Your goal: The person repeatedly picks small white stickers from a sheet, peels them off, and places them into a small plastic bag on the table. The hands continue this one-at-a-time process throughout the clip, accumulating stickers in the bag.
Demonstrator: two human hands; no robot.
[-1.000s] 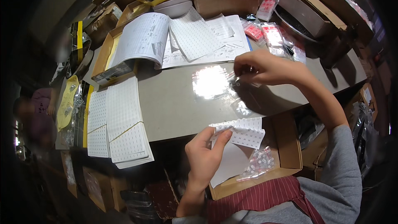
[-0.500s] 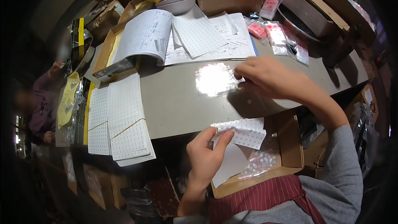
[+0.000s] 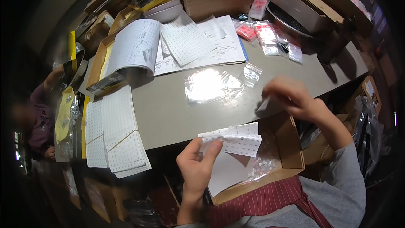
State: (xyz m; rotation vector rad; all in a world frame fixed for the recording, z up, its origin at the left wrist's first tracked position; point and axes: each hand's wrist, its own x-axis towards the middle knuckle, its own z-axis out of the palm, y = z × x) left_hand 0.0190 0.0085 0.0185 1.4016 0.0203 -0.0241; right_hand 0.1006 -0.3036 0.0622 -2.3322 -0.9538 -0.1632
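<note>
My left hand [image 3: 195, 164] pinches a bent white label sheet [image 3: 240, 145] printed with rows of small dark marks, thumb on top. Below the sheet, a cardboard box [image 3: 291, 152] in front of me holds a clear plastic bag of small round pieces [image 3: 263, 164]. Over the table's near edge, my right hand [image 3: 291, 97] is closed and a little blurred. A small pale bit shows at its fingertips, too smeared to name. Left of that hand lie a glaring pile of clear plastic bags [image 3: 206, 86] and a single small clear bag [image 3: 251, 74] with little pieces inside.
Stacks of label sheets [image 3: 122, 131] with rubber bands lie at the table's left. Behind are an open paper pad [image 3: 133, 44], loose sheets [image 3: 187, 38], a cardboard box [image 3: 217, 4] and red-and-white packets [image 3: 265, 33]. Another person's sleeve [image 3: 40, 105] shows far left.
My right hand has moved from the shiny bags toward the right and nearer to me. The small clear bag now shows on the table beside the pile. My left hand keeps the label sheet.
</note>
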